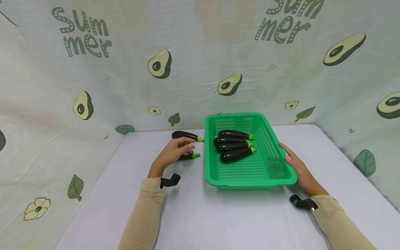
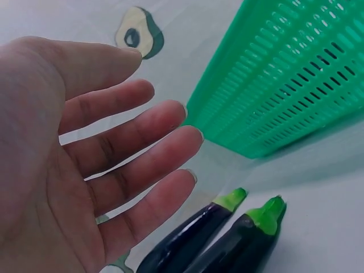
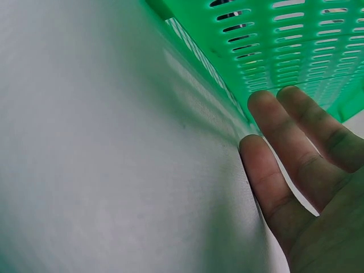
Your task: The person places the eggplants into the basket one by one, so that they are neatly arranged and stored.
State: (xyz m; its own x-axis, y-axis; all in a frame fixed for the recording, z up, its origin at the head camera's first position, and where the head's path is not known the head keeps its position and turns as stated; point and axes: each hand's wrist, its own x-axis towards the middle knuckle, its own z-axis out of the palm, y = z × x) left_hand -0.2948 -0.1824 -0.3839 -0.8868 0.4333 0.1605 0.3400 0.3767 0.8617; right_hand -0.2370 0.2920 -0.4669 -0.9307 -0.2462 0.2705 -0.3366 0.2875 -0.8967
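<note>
My left hand (image 1: 175, 152) hovers over the table left of a green plastic basket (image 1: 250, 183), holding nothing, its fingers loosely spread in the left wrist view. Two dark purple eggplants with green caps lie close by: a rear eggplant (image 1: 184, 134) behind the hand and a nearer eggplant (image 1: 186, 157) partly hidden by it. Inside the basket, several eggplants (image 1: 237, 154) lie side by side, caps to the right. At the basket's right side is my right hand (image 1: 302, 172), fingertips against the wall; the right wrist view has its fingers (image 3: 298, 153) extended along the basket's lower side.
A white-covered table (image 1: 243, 222) bears everything. Behind it hangs a pale cloth (image 1: 193, 34) printed with avocados, leaves and lettering, reaching the table's back edge. The basket stands near that edge, right of the two loose eggplants.
</note>
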